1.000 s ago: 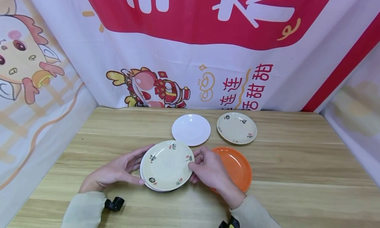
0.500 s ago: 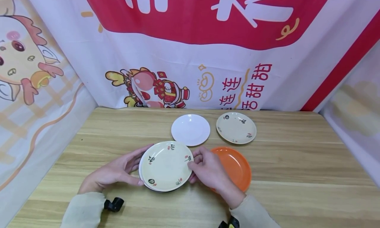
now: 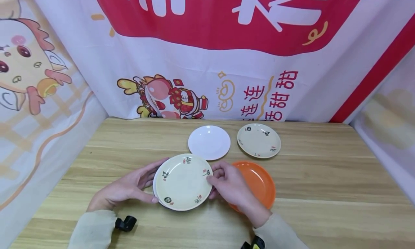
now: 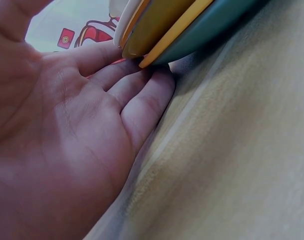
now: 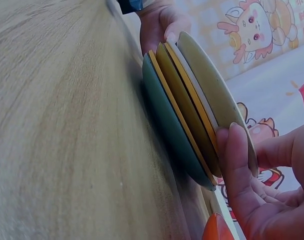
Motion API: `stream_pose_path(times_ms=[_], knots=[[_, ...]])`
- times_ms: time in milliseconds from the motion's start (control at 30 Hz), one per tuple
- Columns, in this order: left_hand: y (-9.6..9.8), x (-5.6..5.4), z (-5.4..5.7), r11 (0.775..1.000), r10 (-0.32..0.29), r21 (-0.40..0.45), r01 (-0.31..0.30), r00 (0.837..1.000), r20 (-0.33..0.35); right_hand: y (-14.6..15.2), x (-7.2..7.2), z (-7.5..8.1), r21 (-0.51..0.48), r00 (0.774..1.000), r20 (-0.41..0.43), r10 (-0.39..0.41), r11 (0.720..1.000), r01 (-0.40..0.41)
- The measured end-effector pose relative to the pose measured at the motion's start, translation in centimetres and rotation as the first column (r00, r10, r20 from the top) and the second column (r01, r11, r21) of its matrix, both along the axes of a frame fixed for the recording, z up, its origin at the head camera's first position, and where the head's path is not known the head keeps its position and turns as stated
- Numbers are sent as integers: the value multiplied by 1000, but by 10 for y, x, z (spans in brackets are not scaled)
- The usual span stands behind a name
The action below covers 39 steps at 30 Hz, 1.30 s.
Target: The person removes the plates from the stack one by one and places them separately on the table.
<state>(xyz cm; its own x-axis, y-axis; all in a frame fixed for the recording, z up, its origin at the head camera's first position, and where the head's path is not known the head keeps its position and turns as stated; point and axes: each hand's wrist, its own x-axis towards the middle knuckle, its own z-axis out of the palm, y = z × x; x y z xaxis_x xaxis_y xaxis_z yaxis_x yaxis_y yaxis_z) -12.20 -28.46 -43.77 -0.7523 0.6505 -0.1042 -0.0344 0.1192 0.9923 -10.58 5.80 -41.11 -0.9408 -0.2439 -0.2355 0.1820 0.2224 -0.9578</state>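
Note:
A cream plate (image 3: 184,182) with small dark and red motifs lies on top of a stack near the table's front. Below it, in the right wrist view, show a white plate (image 5: 194,80), orange-yellow rims, an olive-brown plate (image 5: 180,95) and a dark green plate (image 5: 166,120) at the bottom. My right hand (image 3: 231,186) pinches the cream plate's right rim, thumb on top and fingers beneath. My left hand (image 3: 129,187) is at the left side, its extended fingers touching the stack's edge and its thumb at the near rim.
An orange plate (image 3: 259,184) lies partly behind my right hand and forearm. Farther back on the wooden table (image 3: 324,177) are a white plate (image 3: 209,142) and another patterned cream plate (image 3: 258,141). Printed cloth (image 3: 207,87) hangs behind.
The top cream plate has shifted very slightly towards the near side, covering more of the dark rim beneath. Both hands stay in nearly the same place.

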Motion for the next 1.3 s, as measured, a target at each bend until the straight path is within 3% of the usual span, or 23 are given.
stream_pose_path(times_ms=[267,433,967,1300], knots=[[0,2,1,998,31,-52,-30,999,9,12,0,6,-148,999,14,-29,989,30],[-1,1,1,999,19,-28,-19,1000,3,26,2,11,-183,998,12,-61,981,62],[0,0,0,1000,14,-16,-13,1000,11,88,11,11,-117,983,14,-185,976,185],[0,0,-1,1000,-11,-4,11,1000,-9,126,16,1,-55,970,43,-237,969,239]])
